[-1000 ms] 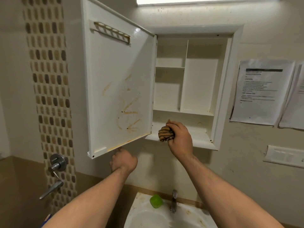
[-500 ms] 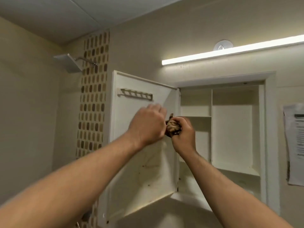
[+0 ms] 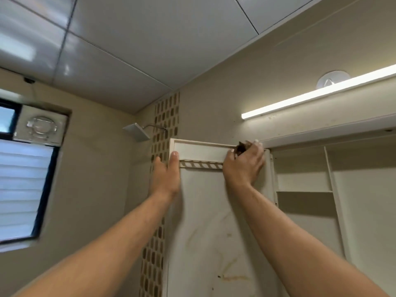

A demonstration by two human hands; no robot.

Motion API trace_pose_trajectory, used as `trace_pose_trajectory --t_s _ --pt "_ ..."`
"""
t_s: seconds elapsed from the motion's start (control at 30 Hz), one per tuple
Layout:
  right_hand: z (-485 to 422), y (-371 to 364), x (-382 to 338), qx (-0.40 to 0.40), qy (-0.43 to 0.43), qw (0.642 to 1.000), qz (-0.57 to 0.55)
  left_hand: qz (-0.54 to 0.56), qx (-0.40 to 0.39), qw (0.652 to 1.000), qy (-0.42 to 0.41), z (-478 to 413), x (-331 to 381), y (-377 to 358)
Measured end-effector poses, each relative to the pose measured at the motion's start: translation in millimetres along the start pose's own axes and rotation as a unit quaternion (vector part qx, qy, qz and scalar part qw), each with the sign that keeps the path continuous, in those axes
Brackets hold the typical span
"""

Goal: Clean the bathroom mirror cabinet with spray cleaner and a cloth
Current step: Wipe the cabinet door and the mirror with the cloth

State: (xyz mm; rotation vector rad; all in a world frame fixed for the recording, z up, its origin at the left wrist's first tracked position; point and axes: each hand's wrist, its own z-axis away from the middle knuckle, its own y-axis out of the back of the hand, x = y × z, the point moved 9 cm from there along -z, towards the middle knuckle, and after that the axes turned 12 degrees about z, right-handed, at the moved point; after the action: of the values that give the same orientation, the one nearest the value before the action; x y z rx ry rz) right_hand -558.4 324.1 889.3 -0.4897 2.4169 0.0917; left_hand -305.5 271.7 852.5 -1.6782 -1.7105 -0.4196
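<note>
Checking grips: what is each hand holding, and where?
The right hand grips a cloth balled in its fist; the left hand rests on the outer edge of the door.

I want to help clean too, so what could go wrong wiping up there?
The cloth, bunched in the right hand at the top of the door, might slip and fall. Only the left hand steadies the open door; a hard push could swing it. Brown stains lower down might get missed.

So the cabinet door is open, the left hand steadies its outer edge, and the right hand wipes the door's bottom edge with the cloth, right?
Not the bottom: the head view shows the right hand holding the cloth at the top edge of the door. The rest is right.
</note>
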Motion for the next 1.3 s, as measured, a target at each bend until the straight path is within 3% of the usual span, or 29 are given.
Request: trace_pose_trajectory --t_s 0.07,0.13,0.17,0.27,0.33,0.43,0.5,0.57,0.63,0.73,0.8,0.9,0.97,1.07,1.1,1.17,1.23,1.3 --pt "19.5 -10.7 -20.8 -0.029 0.173 0.983 0.055 -0.036 -0.013 0.998 -0.054 9.9 -1.0 -4.9" --pt "19.1 -8.1 -17.0 -0.032 0.250 0.962 0.103 -0.067 -0.013 0.991 -0.112 13.3 5.1 -7.0" --pt "8.2 -2.6 -6.9 -0.025 0.214 0.970 0.108 -0.077 -0.017 0.987 -0.138 14.9 8.6 -8.4" --pt "-19.3 3.4 19.5 -0.040 -0.010 0.996 0.073 -0.117 -0.030 0.972 -0.200 24.4 14.8 -12.3" --pt "-8.7 -10.1 -4.3 -0.071 -0.007 0.991 0.113 -0.141 -0.046 0.961 -0.234 30.0 15.1 -15.8" --pt "39.4 -34.7 -65.4 -0.094 0.219 0.958 0.163 -0.180 -0.068 0.944 -0.268 34.0 10.1 -18.0" --pt "71.8 -40.0 -84.2 -0.100 0.392 0.893 0.196 -0.213 -0.072 0.930 -0.290 38.5 8.5 -19.6" --pt "71.5 -33.7 -83.9 -0.095 0.479 0.843 0.225 -0.240 -0.074 0.914 -0.318 43.0 9.1 -21.5" --pt "55.4 -27.4 -72.6 -0.074 0.470 0.837 0.270 -0.274 -0.072 0.899 -0.333 46.4 8.6 -23.2" --pt "59.7 -35.5 -63.9 -0.079 0.360 0.891 0.264 -0.319 -0.066 0.887 -0.328 49.2 3.7 -26.9" --pt "77.5 -44.7 -71.6 -0.092 0.337 0.913 0.213 -0.331 -0.074 0.888 -0.312 49.5 0.5 -28.4" --pt "84.1 -42.9 -83.1 -0.112 0.468 0.851 0.209 -0.437 -0.040 0.835 -0.333 53.9 -1.2 -29.8" --pt "63.3 -32.5 -73.7 -0.115 0.487 0.832 0.239 -0.508 -0.026 0.785 -0.354 62.0 -7.1 -31.9" --pt "33.7 -21.6 -47.2 -0.108 0.308 0.914 0.240 -0.539 -0.048 0.761 -0.359 69.0 -21.2 -35.4" --pt "43.5 -24.0 -52.2 -0.103 0.293 0.921 0.235 -0.545 -0.047 0.756 -0.360 69.8 -22.4 -35.1" --pt "76.7 -34.5 -80.0 -0.092 0.387 0.891 0.220 -0.553 -0.043 0.748 -0.363 72.0 -20.9 -36.1" --pt "97.7 -39.0 -99.9 -0.095 0.505 0.834 0.199 -0.566 -0.051 0.737 -0.366 74.4 -19.0 -38.3" --pt "85.7 -36.3 -100.4 -0.119 0.552 0.804 0.187 -0.576 -0.059 0.730 -0.364 76.9 -20.0 -36.8"
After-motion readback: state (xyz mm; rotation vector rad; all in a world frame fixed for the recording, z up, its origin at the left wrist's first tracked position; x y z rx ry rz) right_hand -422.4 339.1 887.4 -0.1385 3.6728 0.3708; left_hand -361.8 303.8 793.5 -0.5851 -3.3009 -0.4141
